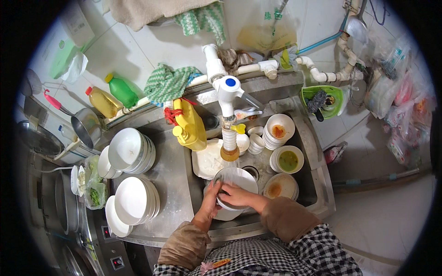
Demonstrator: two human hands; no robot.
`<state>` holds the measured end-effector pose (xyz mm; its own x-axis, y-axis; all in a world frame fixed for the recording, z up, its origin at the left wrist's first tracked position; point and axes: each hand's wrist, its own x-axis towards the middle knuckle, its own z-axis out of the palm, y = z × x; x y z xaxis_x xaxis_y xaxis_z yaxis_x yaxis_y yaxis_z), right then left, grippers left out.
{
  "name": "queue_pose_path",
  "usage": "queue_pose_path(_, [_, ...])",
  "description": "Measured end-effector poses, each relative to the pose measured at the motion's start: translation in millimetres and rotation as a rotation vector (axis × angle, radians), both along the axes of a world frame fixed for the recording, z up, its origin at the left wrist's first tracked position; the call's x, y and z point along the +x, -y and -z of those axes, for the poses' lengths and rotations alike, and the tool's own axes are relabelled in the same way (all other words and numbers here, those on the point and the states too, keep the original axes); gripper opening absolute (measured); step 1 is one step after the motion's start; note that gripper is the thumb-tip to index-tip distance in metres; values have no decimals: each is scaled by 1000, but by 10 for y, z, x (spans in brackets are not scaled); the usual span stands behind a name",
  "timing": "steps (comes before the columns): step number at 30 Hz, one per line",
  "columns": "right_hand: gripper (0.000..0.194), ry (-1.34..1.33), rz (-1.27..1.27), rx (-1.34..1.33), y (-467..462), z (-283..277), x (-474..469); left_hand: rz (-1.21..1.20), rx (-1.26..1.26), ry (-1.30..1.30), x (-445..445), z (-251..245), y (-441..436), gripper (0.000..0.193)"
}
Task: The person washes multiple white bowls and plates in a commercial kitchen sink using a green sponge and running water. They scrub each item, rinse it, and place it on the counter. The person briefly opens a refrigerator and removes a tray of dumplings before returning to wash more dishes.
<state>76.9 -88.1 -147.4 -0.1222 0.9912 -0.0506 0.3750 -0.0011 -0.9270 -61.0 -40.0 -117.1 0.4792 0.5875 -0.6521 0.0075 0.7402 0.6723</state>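
Observation:
Under the running faucet (229,138), a white bowl (243,179) is tilted over the sink (316,179). My left hand (210,200) grips it by the left rim, thumb on top. Inside the bowl, the fingers of my right hand (236,196) press against its near inner wall; whether they hold a cloth is hidden. Water streams into the bowl. Below it, part of another white dish (228,215) shows. To the right stand stacked bowls, the top ones holding red residue (279,130), green liquid (288,161) and brown residue (275,189). White rectangular dishes (207,157) lie behind my left hand.
Stacked white bowls (126,148) and plates (131,201) stand on the steel drainboard (172,193) at left. A yellow jug (190,126) stands at the sink's back edge. A green basket (323,101) with a scrubber hangs right, near plastic bags (404,100).

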Motion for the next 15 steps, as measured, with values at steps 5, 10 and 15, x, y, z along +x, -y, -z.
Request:
queue_pose_path(5, [39,135,-385,-150,253,91,312,105,537,-413,76,43,-166,68])
queue_pose_path(10, [39,-136,262,-141,306,-280,729,376,829,-747,97,-147,-170,94])
queue_pose_path(15, [51,278,223,113,225,-670,698,467,988,-658,203,-362,-168,97])
